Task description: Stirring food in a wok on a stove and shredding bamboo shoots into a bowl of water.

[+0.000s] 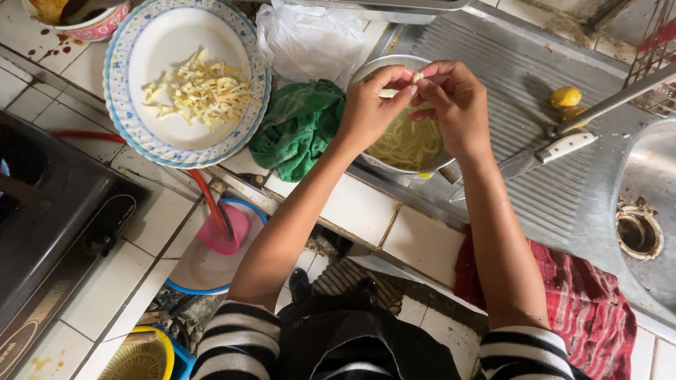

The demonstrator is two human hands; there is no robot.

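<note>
A: Entry, head view. Both hands raised over the metal bowl [415, 141]. Left hand [370, 105] and right hand [458, 105] meet fingertip to fingertip, each pinched shut on the same small pale piece [418, 76].

B: Orientation of the piece?

A: Too small to be sure. It looks short, its long axis roughly upright in the frame, the top end poking out above the fingers.

B: Location?

A: Held in the air, directly above the bowl's far rim. The bowl sits on the ribbed steel drainboard [521, 77] and holds a heap of pale strips.

B: Counts.

A: One bowl. One blue-rimmed plate [141, 134] on the tiled tabletop [366, 211], left of the bowl, with a pile of strips [201, 90] too many to count. One green cloth [299, 127] between plate and bowl, touching the bowl. One white plastic bag [310, 39] behind the cloth. One knife [539, 155] with a white handle, right of the bowl, its long axis slanting with the blade toward the bowl. Two yellow lumps [565, 96] beyond the knife. One red striped cloth [584, 302] at the near edge.
</note>
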